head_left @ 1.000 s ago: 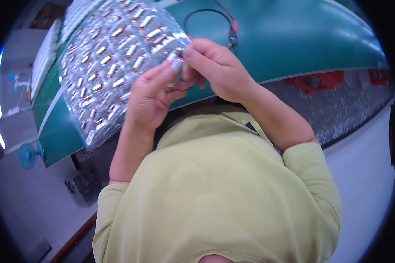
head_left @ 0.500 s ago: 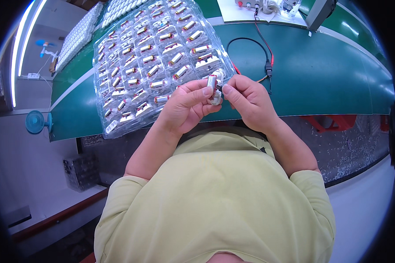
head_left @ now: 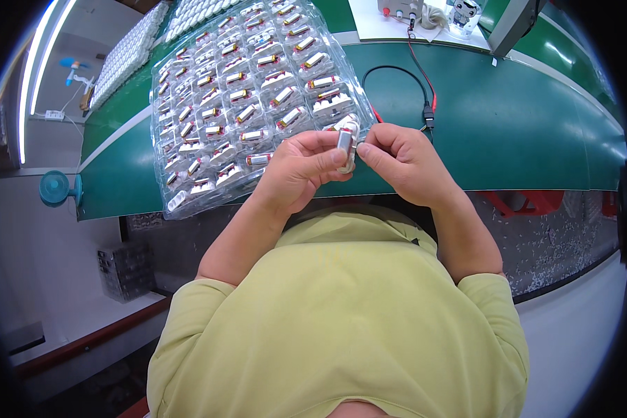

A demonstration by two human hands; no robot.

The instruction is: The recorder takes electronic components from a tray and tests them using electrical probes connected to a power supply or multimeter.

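Note:
Between the thumb and fingers of my left hand [head_left: 301,167] is a small white plastic housing [head_left: 354,128] with a silver battery cell [head_left: 344,139] against it. My right hand [head_left: 409,166] is closed in a pinch right at the housing's right side. Whatever lies between its thumb and curled forefinger is too small or hidden to name. Beyond my left hand lies a clear plastic blister tray [head_left: 366,104], its pockets filled with many similar white parts carrying silver cells with red and yellow ends.
A black cable [head_left: 427,111] with red leads runs over the green table [head_left: 536,118] from a small box with terminals [head_left: 400,8]. Trays of white parts [head_left: 127,52] stand at the far left. A teal fan [head_left: 56,188] is at the left edge, a red stool [head_left: 529,203] below the table.
The housing and cell have turned in my left hand, so the cell's plain silver side now shows. My right hand has shifted slightly and stays pinched beside the housing.

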